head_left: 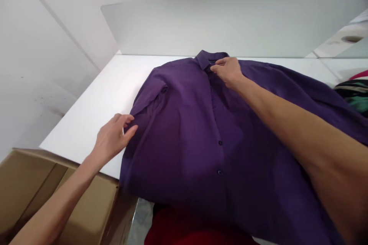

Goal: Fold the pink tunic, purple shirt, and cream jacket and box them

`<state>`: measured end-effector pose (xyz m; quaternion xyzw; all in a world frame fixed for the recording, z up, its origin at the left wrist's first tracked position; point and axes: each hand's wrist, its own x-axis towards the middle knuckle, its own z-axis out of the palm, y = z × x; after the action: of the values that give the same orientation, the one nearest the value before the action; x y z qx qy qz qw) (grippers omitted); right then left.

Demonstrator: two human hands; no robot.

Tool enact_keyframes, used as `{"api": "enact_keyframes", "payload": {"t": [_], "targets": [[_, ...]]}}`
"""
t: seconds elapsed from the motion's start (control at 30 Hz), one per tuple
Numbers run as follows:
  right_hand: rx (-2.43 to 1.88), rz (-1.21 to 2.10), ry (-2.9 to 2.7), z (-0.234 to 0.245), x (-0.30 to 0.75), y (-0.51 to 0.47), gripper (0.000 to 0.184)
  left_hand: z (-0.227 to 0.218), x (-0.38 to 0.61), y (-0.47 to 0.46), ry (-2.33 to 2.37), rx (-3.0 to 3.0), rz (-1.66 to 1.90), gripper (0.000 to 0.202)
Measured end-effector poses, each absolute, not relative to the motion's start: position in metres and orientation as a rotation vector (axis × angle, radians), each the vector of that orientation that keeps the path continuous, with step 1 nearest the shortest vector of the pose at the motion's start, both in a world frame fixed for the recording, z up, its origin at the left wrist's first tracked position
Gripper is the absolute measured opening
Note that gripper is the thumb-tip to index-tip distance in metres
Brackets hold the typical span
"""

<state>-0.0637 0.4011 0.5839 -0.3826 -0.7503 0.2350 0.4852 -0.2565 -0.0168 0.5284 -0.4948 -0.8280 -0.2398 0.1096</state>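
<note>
A purple button-up shirt (195, 122) lies front side up, its collar (203, 60) toward the far edge of the table and its hem hanging over the near edge. Dark buttons show down the lower front. My right hand (228, 71) pinches the cloth just below the collar opening; the fingertips partly hide what they grip. At the shirt's left side, my left hand (115, 136) is by the sleeve, thumb and fingers apart, with the fingertips at the edge of the cloth. Whether they touch it I cannot tell.
The white table (94, 95) is backed by a pale upright panel (207, 23). An open cardboard box (86, 203) stands at the near left, below the tabletop. Patterned cloth (356, 93) is heaped at the right edge. Red cloth (184, 226) shows at the bottom.
</note>
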Motion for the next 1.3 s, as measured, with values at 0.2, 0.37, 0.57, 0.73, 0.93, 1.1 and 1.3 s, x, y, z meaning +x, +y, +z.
{"api": "enact_keyframes", "payload": {"t": [0.2, 0.37, 0.57, 0.73, 0.93, 1.1, 1.3], "targets": [[-0.972, 0.473, -1.896, 0.57, -0.007, 0.358, 0.026, 0.524, -0.271, -0.025, -2.777, -1.229, -0.418, 0.023], [-0.96, 0.408, -2.087, 0.542, 0.03, 0.326, 0.026, 0.538, -0.261, -0.023, -2.689, -1.292, -0.378, 0.018], [-0.591, 0.054, -2.263, 0.499, 0.046, 0.294, 0.04, 0.592, -0.238, -0.036, -2.084, -1.01, -0.073, 0.04], [-0.562, -0.086, -2.18, 0.495, 0.066, 0.29, 0.046, 0.658, -0.262, -0.03, -2.03, -0.92, 0.005, 0.049], [-0.601, -0.179, -2.112, 0.486, 0.107, 0.295, 0.044, 0.693, -0.328, -0.004, -2.159, -0.8, -0.239, 0.042], [-0.688, -0.17, -2.08, 0.467, 0.13, 0.303, 0.036, 0.696, -0.371, 0.019, -2.228, -0.694, -0.605, 0.04], [-0.727, -0.224, -2.009, 0.456, 0.139, 0.302, 0.035, 0.699, -0.4, 0.034, -1.996, -0.856, -0.731, 0.033]]}}
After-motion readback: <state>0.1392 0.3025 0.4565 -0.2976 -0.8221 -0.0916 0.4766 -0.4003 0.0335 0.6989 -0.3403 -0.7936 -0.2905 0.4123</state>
